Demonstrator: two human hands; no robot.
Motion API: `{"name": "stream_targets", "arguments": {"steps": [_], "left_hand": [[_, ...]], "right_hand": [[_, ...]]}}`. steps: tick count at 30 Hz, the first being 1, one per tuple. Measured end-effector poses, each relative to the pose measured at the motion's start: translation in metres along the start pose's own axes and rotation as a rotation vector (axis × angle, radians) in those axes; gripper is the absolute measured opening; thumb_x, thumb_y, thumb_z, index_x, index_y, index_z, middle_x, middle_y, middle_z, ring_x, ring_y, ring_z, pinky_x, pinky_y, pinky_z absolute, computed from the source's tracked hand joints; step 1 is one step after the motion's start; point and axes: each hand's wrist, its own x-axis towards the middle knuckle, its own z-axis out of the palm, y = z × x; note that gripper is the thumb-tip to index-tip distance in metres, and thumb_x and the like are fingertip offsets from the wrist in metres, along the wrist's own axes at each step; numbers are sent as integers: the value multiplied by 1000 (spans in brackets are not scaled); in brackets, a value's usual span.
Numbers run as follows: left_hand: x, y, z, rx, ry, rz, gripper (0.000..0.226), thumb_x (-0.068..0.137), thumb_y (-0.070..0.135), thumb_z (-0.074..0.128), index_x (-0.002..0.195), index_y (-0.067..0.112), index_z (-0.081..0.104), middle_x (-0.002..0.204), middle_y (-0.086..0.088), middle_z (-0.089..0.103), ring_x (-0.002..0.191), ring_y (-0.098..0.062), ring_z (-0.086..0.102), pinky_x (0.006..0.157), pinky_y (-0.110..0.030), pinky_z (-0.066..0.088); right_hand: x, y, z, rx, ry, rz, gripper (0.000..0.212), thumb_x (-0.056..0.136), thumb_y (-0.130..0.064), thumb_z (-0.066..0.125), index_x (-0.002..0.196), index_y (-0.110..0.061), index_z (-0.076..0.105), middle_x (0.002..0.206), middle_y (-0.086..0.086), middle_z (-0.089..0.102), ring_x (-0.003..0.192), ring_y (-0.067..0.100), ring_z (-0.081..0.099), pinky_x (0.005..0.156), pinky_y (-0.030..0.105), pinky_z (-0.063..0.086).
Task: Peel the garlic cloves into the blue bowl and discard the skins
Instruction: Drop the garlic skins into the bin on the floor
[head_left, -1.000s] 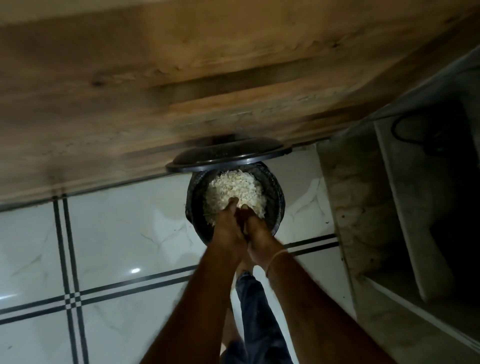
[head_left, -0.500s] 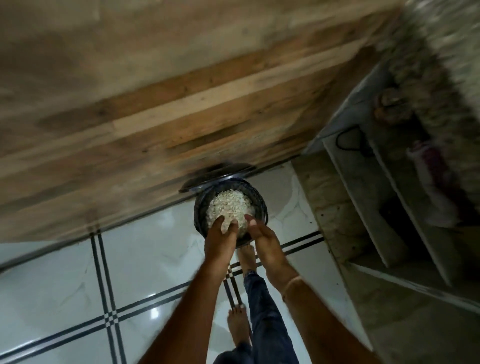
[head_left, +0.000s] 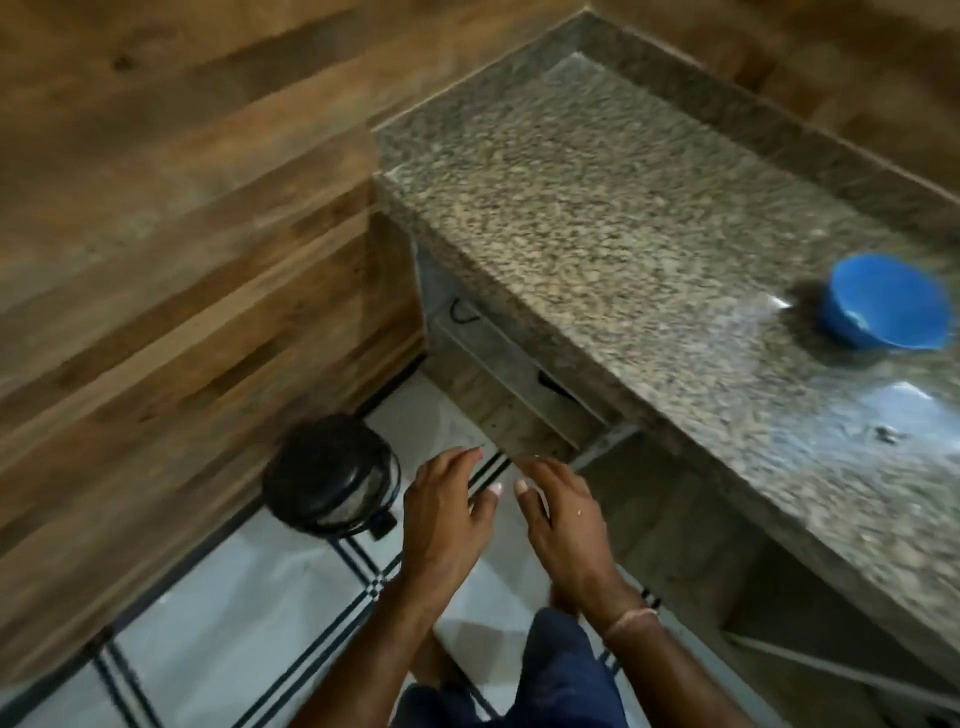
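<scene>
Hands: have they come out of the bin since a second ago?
Yes. Left hand and right hand are out of the black bin, now to its right, open and empty.

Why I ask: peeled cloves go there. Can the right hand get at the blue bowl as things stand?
Probably yes. The right hand is open, holding nothing, and no obstacle shows on the counter before the blue bowl. The hand is below the counter's edge, so it must rise first.

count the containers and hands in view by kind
blue round plastic bowl: 1
black round lidded bin: 1
bare hands: 2, left hand and right hand, both empty
total: 4
</scene>
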Motion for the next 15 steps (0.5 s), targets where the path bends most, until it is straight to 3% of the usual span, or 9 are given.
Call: {"name": "stream_targets", "arguments": {"steps": [2, 10, 15], "left_hand": [[6, 35, 18, 11, -11, 93, 46, 101, 39, 64, 145, 28, 56, 149, 4, 54, 139, -17, 46, 113, -39, 41], [35, 203, 138, 60, -68, 242, 42, 100, 36, 64, 140, 27, 61, 143, 2, 59, 134, -21, 51, 110, -40, 44], [48, 282, 215, 39, -153, 314, 36, 97, 35, 69, 132, 28, 66, 130, 6, 65, 121, -16, 59, 99, -39, 52]], "right_hand": [[-1, 25, -30, -6, 64, 13, 37, 109, -42, 47, 142, -31, 58, 148, -5, 54, 137, 15, 48, 114, 41, 43], [-1, 169, -162, -34, 309, 19, 35, 104, -34, 55, 137, -25, 64, 136, -3, 63, 121, 17, 58, 99, 35, 50], [2, 253, -229, -20, 372, 98, 34, 103, -31, 61, 135, -21, 65, 132, -2, 64, 116, 20, 62, 89, 37, 54]]}}
